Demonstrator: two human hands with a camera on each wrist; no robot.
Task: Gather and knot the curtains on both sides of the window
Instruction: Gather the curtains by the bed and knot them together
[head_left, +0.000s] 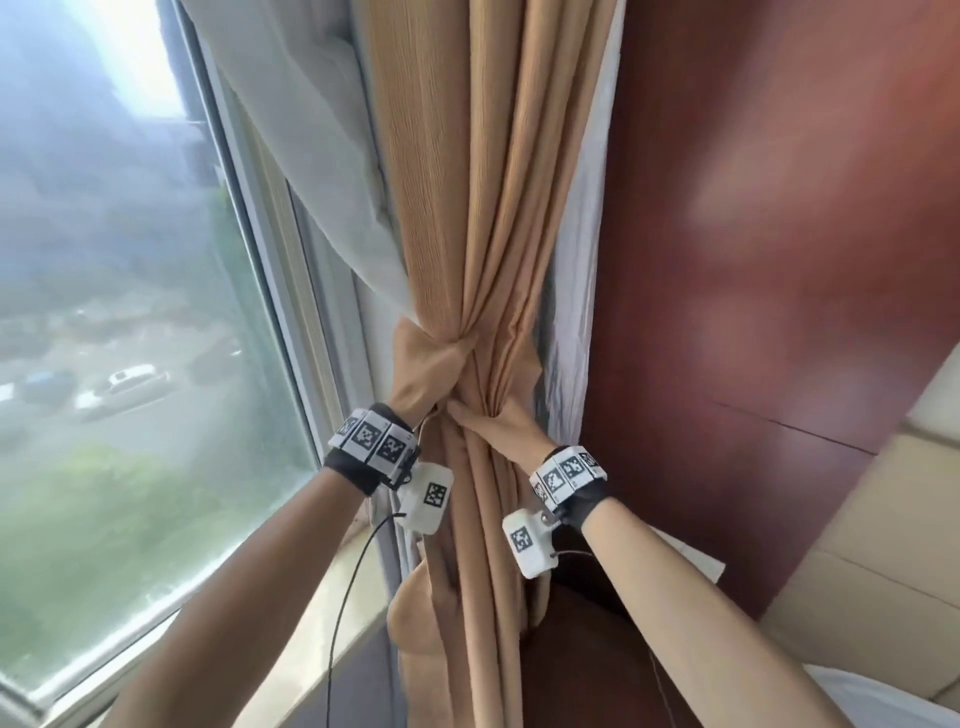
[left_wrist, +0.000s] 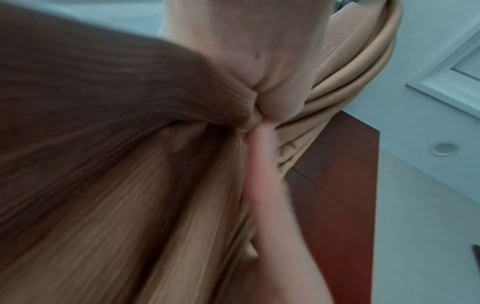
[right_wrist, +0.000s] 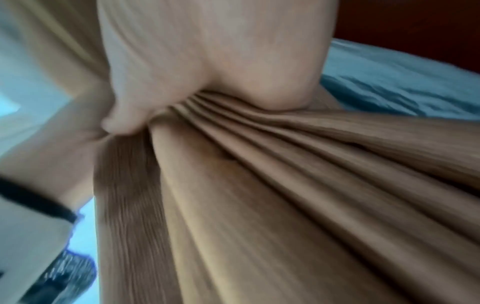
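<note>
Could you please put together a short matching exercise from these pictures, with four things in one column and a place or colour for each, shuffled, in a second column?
Things:
1. tan curtain
2. white sheer curtain
3. wood wall panel
4. window

Places and colours:
A. dark reddish brown, to the right of the curtains
B. far left, showing parked cars below
C. bunched in the middle, gripped by the left hand and the right hand
D. pale, between the glass and the tan fabric

Pairs: 1-C, 2-D, 3-A, 4-B
</note>
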